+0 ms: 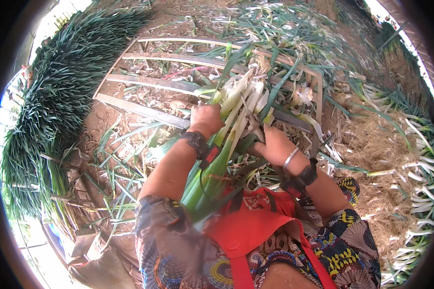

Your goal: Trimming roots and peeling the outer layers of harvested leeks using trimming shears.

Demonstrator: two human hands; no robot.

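Note:
Several leeks lie slanted in front of me, pale stalks and roots pointing away, green leaves running back toward my lap. My left hand is closed round the left side of the bunch, about where white turns to green. To the right of the stalks, my right hand is closed with its thumb side toward the bunch. A slender greyish thing sticks out from it against the stalks; I cannot tell whether it is a tool or a withered leaf. The bunch rests over a slatted wooden rack.
A big heap of dark green leeks stands at the left. Loose leaves and peelings cover the far ground. At the right lie a mound of tan cut roots and a row of white-stalked leeks. A red apron covers my front.

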